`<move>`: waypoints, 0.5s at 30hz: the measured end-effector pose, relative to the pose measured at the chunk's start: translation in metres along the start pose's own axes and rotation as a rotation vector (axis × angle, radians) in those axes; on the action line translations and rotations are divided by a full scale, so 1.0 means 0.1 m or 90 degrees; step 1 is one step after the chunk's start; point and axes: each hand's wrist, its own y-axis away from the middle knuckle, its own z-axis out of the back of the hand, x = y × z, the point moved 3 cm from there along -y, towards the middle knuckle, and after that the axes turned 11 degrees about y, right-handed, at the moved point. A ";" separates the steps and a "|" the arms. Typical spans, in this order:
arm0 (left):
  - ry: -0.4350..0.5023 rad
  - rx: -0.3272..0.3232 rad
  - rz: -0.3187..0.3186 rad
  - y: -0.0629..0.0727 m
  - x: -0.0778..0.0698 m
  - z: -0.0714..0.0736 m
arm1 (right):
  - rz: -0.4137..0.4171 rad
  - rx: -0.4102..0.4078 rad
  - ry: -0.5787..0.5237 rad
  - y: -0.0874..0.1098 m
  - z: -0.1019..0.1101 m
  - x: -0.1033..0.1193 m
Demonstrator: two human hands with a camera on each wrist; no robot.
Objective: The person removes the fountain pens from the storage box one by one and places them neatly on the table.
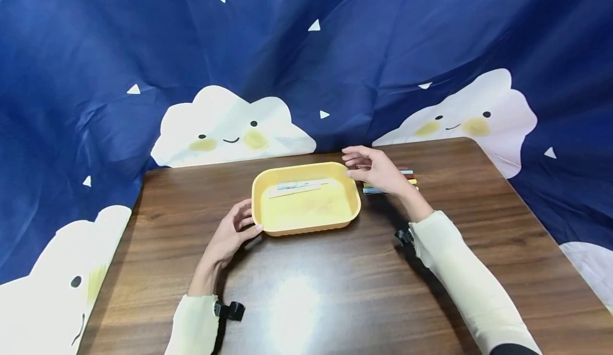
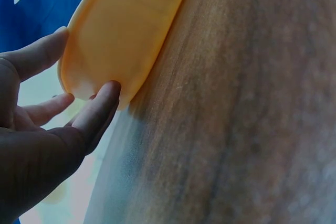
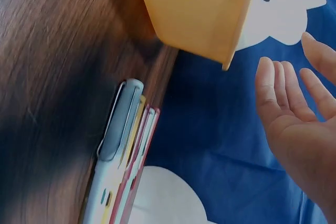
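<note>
A yellow plastic tray (image 1: 308, 227) stands on the wooden table, with slim pale strips (image 1: 299, 187) lying inside towards its back; their kind is too small to tell. At its left end is my left hand (image 1: 234, 230), fingers spread and fingertips against the outer wall (image 2: 123, 35). My right hand (image 1: 375, 168) hovers by the back right corner, fingers loosely extended and holding nothing. In the right wrist view a gap separates that hand (image 3: 299, 103) from the tray. Partly hidden under it lie several pens (image 1: 409, 182), including a grey-capped one (image 3: 121, 119).
The brown wooden table (image 1: 479, 238) ends at the back against a blue curtain (image 1: 354, 67) printed with clouds and triangles. A black strap mount (image 1: 232, 311) sits on the left wrist, another (image 1: 404, 237) on the right. Glare brightens the table's front.
</note>
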 end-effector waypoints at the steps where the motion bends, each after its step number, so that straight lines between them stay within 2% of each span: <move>1: -0.001 0.001 -0.001 -0.01 0.00 -0.01 | -0.001 0.003 -0.002 -0.01 -0.01 0.00; 6: -0.011 -0.007 0.008 0.00 0.01 -0.01 | -0.009 0.031 0.011 -0.03 -0.05 -0.01; 15: -0.025 -0.005 -0.015 -0.01 -0.03 -0.01 | 0.010 0.048 0.013 -0.14 -0.14 0.13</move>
